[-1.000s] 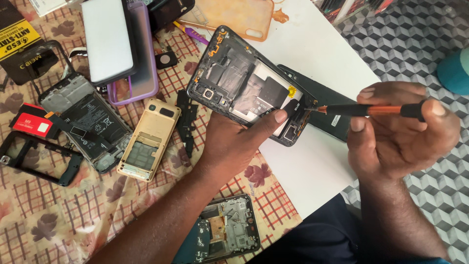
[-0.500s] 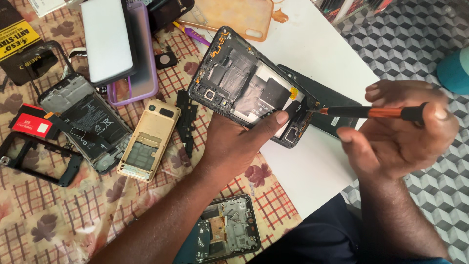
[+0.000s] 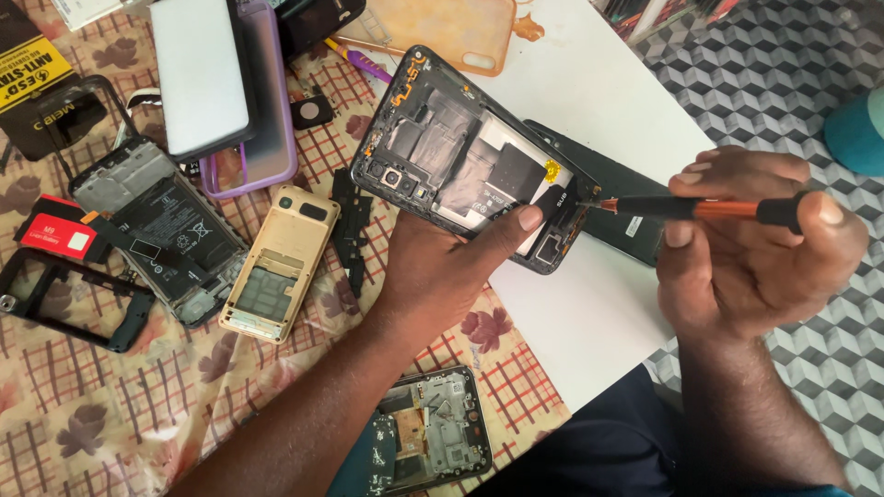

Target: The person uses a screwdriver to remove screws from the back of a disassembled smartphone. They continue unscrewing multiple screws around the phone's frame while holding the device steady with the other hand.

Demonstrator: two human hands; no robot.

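Underneath everything lies a table [image 3: 599, 304], its white top bare near the opened phone and the rest covered by a checked, flower-printed cloth [image 3: 110, 405]. Largest of the things on it is the opened phone [image 3: 474, 161], a black handset with its back off, tilted up off the table so that its shields, camera modules and white inner plate face the camera. The left hand [image 3: 442, 271] grips it from below, thumb pressed over its lower edge. Right of the phone, the right hand [image 3: 755, 248] is closed around a screwdriver [image 3: 700, 208] (orange shaft, black handle end), whose tip meets the phone's right corner; whether it sits in a screw is too small to tell. Behind that corner, a dark flat back cover [image 3: 622, 216] lies on the white top. Left of the opened phone rest a gold phone shell [image 3: 281, 262], a stripped black handset [image 3: 161, 230] and a purple case [image 3: 262, 138] with a white slab [image 3: 198, 69] on it. Below the left forearm lies another bare phone frame [image 3: 433, 433].
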